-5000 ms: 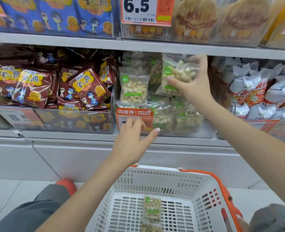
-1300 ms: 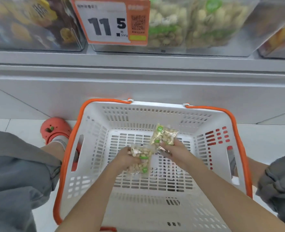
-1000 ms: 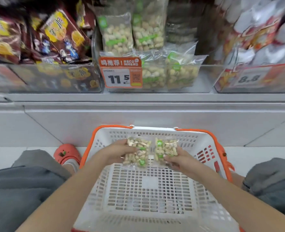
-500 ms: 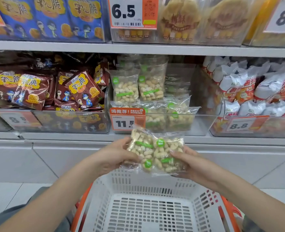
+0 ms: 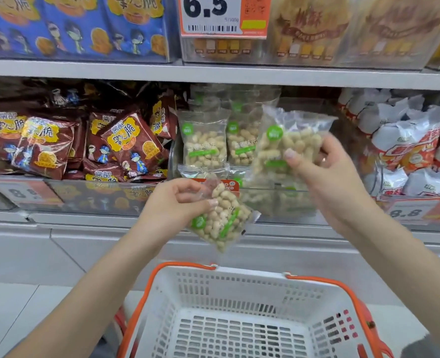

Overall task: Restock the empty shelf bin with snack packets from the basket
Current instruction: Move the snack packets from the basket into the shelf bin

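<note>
Person, head-camera view — body parts in frame:

Left hand (image 5: 173,202): bare, no glove; nails short, pale and unpainted where they show.

Right hand (image 5: 328,177): bare, no glove; a thin ring shows on one finger, too small to detail; thumbnail short and pale.

Forearms: both bare along their whole visible length — no sleeves, watch or bracelet in frame.

Clothing: grey fabric (image 5: 430,348) at the near right corner, garment type not clear.
</note>
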Motion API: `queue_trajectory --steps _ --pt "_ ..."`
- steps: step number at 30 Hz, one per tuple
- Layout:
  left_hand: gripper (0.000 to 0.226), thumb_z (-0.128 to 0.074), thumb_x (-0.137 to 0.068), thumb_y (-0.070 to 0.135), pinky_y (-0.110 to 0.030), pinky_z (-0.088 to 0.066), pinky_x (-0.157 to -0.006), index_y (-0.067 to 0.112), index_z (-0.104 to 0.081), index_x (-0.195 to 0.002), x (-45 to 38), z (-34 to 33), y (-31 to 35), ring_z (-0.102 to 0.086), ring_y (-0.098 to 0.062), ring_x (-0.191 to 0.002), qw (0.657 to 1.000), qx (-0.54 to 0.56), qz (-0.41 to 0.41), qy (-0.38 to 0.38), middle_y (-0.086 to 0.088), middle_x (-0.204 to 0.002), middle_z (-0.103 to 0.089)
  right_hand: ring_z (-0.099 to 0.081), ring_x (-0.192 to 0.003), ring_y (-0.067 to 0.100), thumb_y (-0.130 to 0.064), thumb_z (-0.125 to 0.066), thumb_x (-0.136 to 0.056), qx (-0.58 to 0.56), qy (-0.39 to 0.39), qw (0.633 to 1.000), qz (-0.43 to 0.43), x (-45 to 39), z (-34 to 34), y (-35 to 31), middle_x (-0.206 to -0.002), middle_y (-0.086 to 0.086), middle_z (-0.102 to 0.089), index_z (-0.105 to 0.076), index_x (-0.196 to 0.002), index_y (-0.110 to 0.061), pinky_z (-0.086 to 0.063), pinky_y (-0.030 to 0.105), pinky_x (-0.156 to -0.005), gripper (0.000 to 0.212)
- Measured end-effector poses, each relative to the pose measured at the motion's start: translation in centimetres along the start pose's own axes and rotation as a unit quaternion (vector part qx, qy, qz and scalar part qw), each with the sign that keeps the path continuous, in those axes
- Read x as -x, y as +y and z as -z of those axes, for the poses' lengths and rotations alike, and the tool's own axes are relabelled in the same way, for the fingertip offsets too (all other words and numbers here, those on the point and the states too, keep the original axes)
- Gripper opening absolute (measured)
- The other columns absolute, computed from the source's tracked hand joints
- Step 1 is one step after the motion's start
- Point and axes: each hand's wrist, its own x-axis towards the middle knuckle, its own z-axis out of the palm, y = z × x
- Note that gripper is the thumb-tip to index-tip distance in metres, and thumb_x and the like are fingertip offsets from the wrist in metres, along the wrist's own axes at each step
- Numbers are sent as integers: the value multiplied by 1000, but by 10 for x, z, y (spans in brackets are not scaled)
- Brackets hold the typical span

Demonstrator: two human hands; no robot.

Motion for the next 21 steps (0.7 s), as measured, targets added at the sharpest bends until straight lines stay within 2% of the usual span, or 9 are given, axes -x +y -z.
queue_trajectory --steps 3,5,6,9,11,14,17,19,21 --pt "16 -78 -73 12 -20 -56 -61 12 -72 -88 -2 8 1 -70 -8 -73 998 8 -29 51 0 -78 -74 -67 -95 19 -20 -74 -79 45 22 998 22 -35 -12 2 -96 1 -69 -58 -95 -21 -54 43 -90 22" --pt "16 -77 -74 12 -19 -56 -64 14 -73 -89 -3 13 4 -70 -7 -77 996 24 -52 70 3 -82 -75 -67 -99 28 -24 -78 -75 108 9 994 -12 -49 -21 10 -100 6 -71 -62 -95 -22 -53 52 -89 25" --pt "15 -76 -75 11 -19 -56 -64 16 -73 -88 -3 15 7 -70 -6 -78 995 33 -65 74 5 -81 -75 -67 -99 29 -26 -79 -74 146 -2 989 -34 -51 -24 17 -101 7 -71 -63 -97 -20 -53 52 -88 29" --pt "12 -75 -76 10 -20 -57 -64 17 -74 -86 -5 17 10 -71 -7 -78 990 50 -91 91 5 -81 -75 -65 -95 18 -36 -78 -76 269 18 962 -52 -45 -29 28 -102 1 -69 -59 -111 -16 -52 37 -84 45" --pt "10 -75 -77 10 -19 -54 -62 16 -74 -85 -6 17 11 -70 -5 -77 988 58 -104 101 6 -81 -75 -60 -93 14 -41 -75 -78 322 50 945 -30 -39 -31 27 -103 -3 -64 -56 -115 -17 -44 26 -75 49" --pt "9 -75 -77 10 -13 -51 -59 15 -74 -84 -6 18 19 -68 1 -70 986 32 -137 90 12 -72 -73 -54 -88 12 -42 -74 -78 330 68 941 -26 -36 -32 24 -98 -4 -59 -54 -112 -17 -39 21 -65 46" --pt "8 -75 -78 13 -9 -47 -58 20 -72 -81 -13 27 43 -64 6 -63 981 -4 -182 71 18 -65 -70 -50 -72 7 -40 -72 -80 317 72 945 -19 -35 -32 20 -82 -7 -54 -52 -102 -18 -37 12 -55 37" --pt "10 -75 -78 18 -8 -46 -59 27 -70 -76 -27 32 64 -61 8 -61 975 -65 -204 62 20 -62 -68 -46 -65 2 -40 -71 -82 302 93 949 -16 -34 -31 18 -75 -9 -49 -49 -97 -19 -34 8 -49 34" --pt "6 -77 -76 26 -14 -47 -65 27 -71 -78 -46 32 84 -60 1 -65 961 -155 -221 52 15 -67 -67 -47 -65 2 -41 -72 -80 290 115 950 -9 -34 -31 17 -74 -9 -50 -51 -94 -18 -34 9 -51 35"
